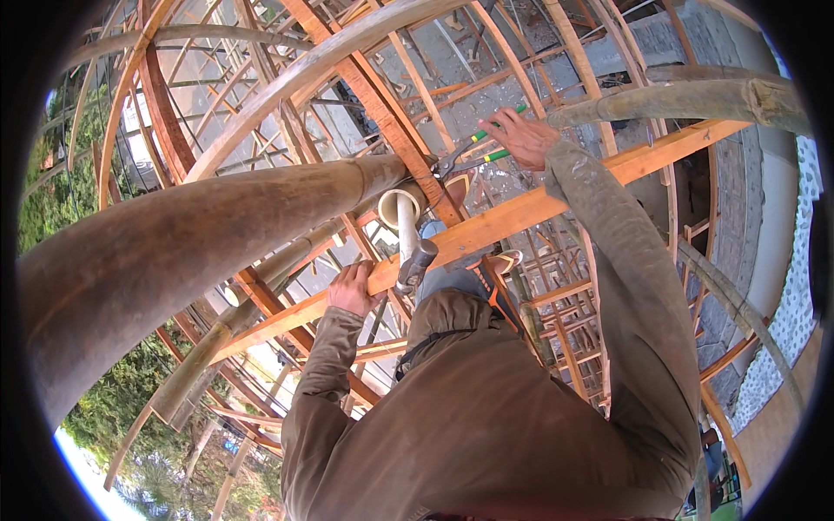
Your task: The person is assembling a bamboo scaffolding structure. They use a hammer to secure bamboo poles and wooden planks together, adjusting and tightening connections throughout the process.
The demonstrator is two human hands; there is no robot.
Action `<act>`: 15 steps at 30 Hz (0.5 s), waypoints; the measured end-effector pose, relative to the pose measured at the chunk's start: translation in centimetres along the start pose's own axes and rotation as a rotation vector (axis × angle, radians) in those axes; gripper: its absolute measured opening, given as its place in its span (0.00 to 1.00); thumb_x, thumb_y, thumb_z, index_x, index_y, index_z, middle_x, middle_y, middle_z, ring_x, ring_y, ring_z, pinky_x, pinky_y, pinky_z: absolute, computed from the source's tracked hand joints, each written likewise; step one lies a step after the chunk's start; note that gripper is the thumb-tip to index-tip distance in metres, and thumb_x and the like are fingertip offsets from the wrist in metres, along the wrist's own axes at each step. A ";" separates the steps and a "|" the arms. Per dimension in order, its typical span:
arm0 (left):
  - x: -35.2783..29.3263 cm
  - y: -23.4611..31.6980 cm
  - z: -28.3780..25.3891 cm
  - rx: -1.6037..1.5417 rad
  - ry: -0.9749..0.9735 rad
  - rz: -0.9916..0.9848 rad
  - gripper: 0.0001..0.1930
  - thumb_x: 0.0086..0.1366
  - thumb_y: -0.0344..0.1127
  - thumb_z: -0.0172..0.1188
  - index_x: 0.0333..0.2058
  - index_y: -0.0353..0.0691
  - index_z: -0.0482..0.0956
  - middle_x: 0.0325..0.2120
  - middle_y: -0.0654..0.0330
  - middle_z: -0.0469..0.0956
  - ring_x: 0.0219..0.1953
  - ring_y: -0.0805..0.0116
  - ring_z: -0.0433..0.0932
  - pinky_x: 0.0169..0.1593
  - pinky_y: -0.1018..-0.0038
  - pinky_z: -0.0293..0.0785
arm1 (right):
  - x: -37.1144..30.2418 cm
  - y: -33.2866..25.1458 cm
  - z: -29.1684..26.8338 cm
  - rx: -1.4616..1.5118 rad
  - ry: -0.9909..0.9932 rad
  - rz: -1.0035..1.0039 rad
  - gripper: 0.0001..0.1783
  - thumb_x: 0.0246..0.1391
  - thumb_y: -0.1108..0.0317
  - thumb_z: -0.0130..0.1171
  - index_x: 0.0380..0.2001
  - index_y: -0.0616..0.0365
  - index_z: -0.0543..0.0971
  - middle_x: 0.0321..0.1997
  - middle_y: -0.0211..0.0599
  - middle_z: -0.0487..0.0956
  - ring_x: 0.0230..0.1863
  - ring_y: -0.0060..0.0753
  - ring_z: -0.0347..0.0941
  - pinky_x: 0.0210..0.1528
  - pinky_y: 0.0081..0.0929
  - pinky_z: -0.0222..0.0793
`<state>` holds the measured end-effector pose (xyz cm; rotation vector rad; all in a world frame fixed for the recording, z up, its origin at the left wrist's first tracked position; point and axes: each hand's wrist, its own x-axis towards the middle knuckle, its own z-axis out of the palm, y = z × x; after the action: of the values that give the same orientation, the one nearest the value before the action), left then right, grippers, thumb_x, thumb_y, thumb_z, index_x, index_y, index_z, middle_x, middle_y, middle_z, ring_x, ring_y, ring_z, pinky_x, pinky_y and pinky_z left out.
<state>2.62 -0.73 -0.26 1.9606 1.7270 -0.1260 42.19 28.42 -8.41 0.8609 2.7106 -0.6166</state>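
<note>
My right hand (pixel 521 139) is closed on a pair of pliers (pixel 495 156) with green and yellow handles, which stand apart. Their jaws reach the spot where a thick bamboo pole (pixel 261 204) meets an upright wooden beam (pixel 391 108); what they bite on is too small to tell. My left hand (pixel 351 288) grips a long sawn wooden beam (pixel 486 227) that crosses in front of my body. Between my hands, a hammer (pixel 418 263) has its pale handle in the open end of a hollow bamboo piece (pixel 390 208), with its head toward me.
Timber and bamboo scaffolding surrounds me, with gaps down to a littered floor (pixel 417 74) far below. A curved bamboo pole (pixel 704 100) crosses at the right. My shoes (pixel 504 260) show below the beam. A grey block wall (pixel 721 252) runs along the right; greenery (pixel 113 408) is at the left.
</note>
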 end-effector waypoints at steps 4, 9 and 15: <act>0.1 0.1 0.0 -0.010 0.021 0.016 0.34 0.47 0.50 0.77 0.50 0.40 0.77 0.43 0.56 0.83 0.44 0.53 0.82 0.47 0.61 0.80 | 0.9 0.5 0.6 -0.057 0.002 -0.019 0.29 0.57 0.74 0.56 0.62 0.57 0.68 0.59 0.43 0.68 0.66 0.48 0.64 0.60 0.41 0.75; 0.1 0.2 -0.2 -0.014 0.023 0.009 0.34 0.45 0.47 0.78 0.50 0.40 0.77 0.43 0.56 0.83 0.44 0.54 0.82 0.47 0.61 0.80 | 1.5 0.3 0.5 -0.186 -0.038 0.017 0.21 0.59 0.70 0.57 0.56 0.54 0.72 0.54 0.44 0.73 0.63 0.46 0.68 0.61 0.49 0.71; 0.1 0.3 -0.4 -0.030 0.010 -0.001 0.34 0.43 0.45 0.79 0.50 0.41 0.77 0.43 0.56 0.82 0.44 0.54 0.82 0.48 0.61 0.80 | 1.1 0.3 -0.2 0.074 -0.102 0.099 0.20 0.55 0.66 0.63 0.52 0.51 0.76 0.47 0.46 0.80 0.55 0.51 0.77 0.58 0.51 0.72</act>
<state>2.83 -0.49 0.16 1.9419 1.7267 -0.0902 41.41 29.27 -8.72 0.9484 2.5522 -0.7221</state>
